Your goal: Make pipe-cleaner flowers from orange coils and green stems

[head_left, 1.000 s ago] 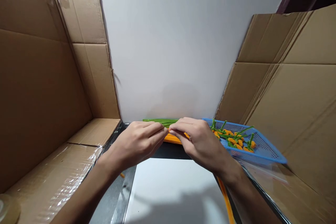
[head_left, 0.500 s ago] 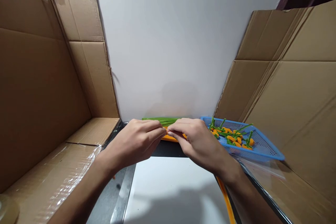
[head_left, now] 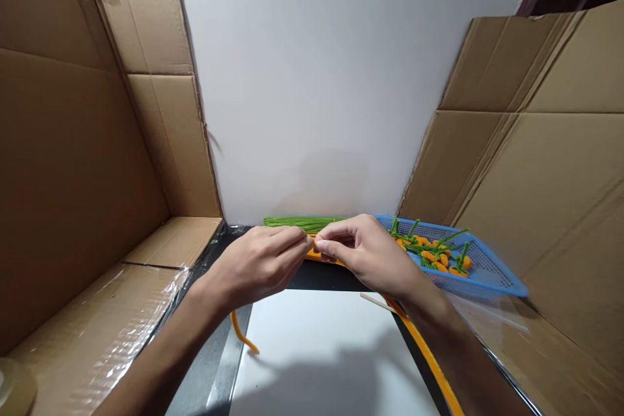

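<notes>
My left hand [head_left: 268,257] and my right hand [head_left: 373,253] meet fingertip to fingertip in the middle, both pinched on an orange pipe cleaner [head_left: 429,361]. One length of it comes out under my right wrist and curves down past the lower edge of view. A short orange end [head_left: 242,337] hangs below my left wrist. The part between my fingertips is mostly hidden. Just behind my hands lie green pipe cleaners [head_left: 299,223] in a bundle, with more orange stems [head_left: 311,253] in front of them, partly covered by my fingers.
A blue mesh basket [head_left: 502,279] at the right holds several small orange pieces with green stems [head_left: 441,258]. A thin wooden stick [head_left: 376,302] lies on the white board [head_left: 302,344]. Cardboard walls [head_left: 160,143] stand on both sides. A tape roll [head_left: 17,387] sits at lower left.
An orange end has come into view below my left wrist. My right hand has shifted slightly, its fingers more arched. The wooden stick now shows, and more of the orange length at right is visible.
</notes>
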`<state>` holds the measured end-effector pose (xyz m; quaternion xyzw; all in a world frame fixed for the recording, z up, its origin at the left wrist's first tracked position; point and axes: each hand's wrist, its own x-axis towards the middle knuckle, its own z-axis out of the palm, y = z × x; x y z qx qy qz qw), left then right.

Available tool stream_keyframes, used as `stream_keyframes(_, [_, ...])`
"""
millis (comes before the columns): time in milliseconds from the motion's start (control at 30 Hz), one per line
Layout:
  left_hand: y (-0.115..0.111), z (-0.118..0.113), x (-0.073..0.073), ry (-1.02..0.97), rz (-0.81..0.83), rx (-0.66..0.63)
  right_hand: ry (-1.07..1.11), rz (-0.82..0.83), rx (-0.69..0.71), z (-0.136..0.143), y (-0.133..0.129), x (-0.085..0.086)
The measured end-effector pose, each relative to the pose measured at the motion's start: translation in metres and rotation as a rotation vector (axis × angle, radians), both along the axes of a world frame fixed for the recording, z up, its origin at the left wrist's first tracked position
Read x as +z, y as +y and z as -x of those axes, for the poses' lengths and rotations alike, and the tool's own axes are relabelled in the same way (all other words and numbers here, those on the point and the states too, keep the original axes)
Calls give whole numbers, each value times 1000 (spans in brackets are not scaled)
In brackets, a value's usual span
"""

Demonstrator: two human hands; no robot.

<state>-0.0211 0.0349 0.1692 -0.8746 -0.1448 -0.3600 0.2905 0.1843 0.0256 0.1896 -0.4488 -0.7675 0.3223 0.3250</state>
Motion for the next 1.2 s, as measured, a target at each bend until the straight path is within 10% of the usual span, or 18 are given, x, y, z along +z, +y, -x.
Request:
stream_keyframes(367, [9,0,-8,88,27,11,397,538,288,-11,33,-15])
stream_keyframes(833, [9,0,-5,160,210,83,101,222,108,-7,21,-11])
stream_keyframes(1200, [9,-2,-4,125,119,34,159,307,165,-11,27,-12])
